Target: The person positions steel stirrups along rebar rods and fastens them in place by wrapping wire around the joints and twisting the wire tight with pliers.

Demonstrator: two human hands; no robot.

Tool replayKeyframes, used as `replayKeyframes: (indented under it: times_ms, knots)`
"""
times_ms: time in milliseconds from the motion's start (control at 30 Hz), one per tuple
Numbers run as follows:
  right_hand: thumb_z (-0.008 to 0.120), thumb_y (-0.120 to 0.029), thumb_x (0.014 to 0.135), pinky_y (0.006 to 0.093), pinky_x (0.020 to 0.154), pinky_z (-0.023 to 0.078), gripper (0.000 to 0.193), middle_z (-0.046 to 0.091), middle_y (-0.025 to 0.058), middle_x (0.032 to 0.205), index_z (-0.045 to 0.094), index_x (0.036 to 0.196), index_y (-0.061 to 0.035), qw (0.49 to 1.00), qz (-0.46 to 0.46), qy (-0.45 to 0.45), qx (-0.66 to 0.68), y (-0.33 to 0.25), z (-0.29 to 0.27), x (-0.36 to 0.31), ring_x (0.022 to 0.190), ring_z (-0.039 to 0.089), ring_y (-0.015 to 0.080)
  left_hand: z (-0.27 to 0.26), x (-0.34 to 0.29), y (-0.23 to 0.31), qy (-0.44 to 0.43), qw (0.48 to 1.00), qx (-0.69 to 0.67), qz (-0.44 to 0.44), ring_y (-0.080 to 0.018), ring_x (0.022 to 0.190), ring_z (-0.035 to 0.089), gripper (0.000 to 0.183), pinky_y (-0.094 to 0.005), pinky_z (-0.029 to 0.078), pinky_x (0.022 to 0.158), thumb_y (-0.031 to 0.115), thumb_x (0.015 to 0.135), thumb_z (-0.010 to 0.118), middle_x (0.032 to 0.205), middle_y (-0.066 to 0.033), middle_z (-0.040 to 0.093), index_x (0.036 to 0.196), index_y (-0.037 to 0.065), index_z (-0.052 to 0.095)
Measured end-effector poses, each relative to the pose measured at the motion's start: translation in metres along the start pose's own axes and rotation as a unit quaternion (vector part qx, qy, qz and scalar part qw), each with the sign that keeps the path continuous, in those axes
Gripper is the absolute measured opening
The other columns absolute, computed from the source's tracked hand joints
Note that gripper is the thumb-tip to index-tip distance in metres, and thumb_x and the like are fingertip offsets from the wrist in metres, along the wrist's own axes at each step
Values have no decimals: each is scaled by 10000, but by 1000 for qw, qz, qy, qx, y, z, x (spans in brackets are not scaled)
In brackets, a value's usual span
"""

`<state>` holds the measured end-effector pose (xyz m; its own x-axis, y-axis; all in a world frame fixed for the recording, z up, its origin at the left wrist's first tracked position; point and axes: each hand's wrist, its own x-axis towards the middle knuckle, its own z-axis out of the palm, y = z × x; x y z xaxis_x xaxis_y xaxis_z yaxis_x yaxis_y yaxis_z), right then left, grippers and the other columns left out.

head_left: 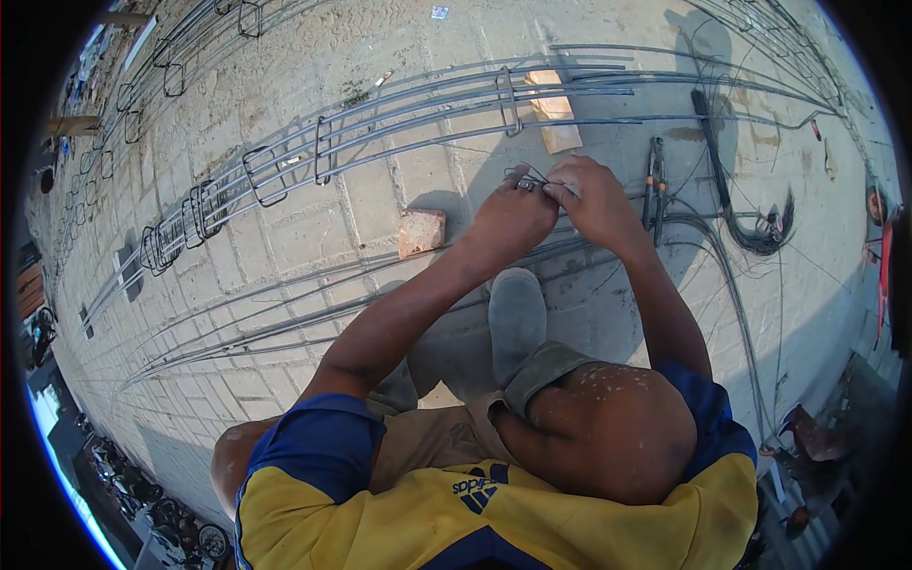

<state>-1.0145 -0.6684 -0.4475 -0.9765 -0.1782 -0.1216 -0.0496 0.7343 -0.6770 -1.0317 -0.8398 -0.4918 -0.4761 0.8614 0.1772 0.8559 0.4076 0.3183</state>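
Observation:
My left hand point(515, 215) is closed, with thin dark tie wire point(534, 177) looping out past its fingers and a ring on one finger. Pinched together, the fingers of my right hand point(591, 198) meet the same wire from the right. Both hands are close together in front of my knees, above the paved ground. Just beyond them lies a rebar cage point(408, 122) of long bars, with square stirrups point(264, 176) round them. Its right part passes over a pale yellowish block point(555, 119). Nippers with orange marks on the handles point(654, 190) lie right of my right hand.
A reddish broken brick point(422, 233) sits left of my left forearm. Loose long bars point(256, 334) run across the ground near my shoe point(518, 318). A bent bundle of dark wire point(727, 180) lies at the right. More rebar cages point(171, 78) stretch along the far left.

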Motion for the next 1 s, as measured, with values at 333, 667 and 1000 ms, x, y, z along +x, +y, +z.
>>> replayKeyframes:
  times_ms: [333, 667, 1000]
  knots:
    - [625, -151, 890, 471, 669, 510, 162, 660, 198, 794, 636, 817, -7, 994, 65, 84, -24, 9, 29, 2, 756, 648, 415, 8, -2, 37, 33, 992, 63, -107, -374, 1187, 557, 413, -469, 342, 1109, 82, 792, 591, 1224, -261, 568, 1163, -98, 605]
    - [562, -93, 984, 317, 665, 569, 177, 641, 63, 799, 653, 933, 51, 864, 242, 202, 392, 42, -4, -12, 708, 664, 163, -51, 20, 40, 23, 823, -434, -365, -152, 799, 604, 620, -314, 516, 643, 275, 854, 778, 1181, -93, 567, 1332, -29, 523]
    - [520, -82, 1015, 286, 662, 576, 204, 651, 58, 805, 659, 1002, 66, 836, 203, 240, 450, 3, 35, -11, 702, 638, 131, 1, 18, 8, 128, 647, -674, -334, -58, 670, 522, 422, -222, 439, 575, 225, 935, 702, 834, -3, 588, 1289, 11, 617]
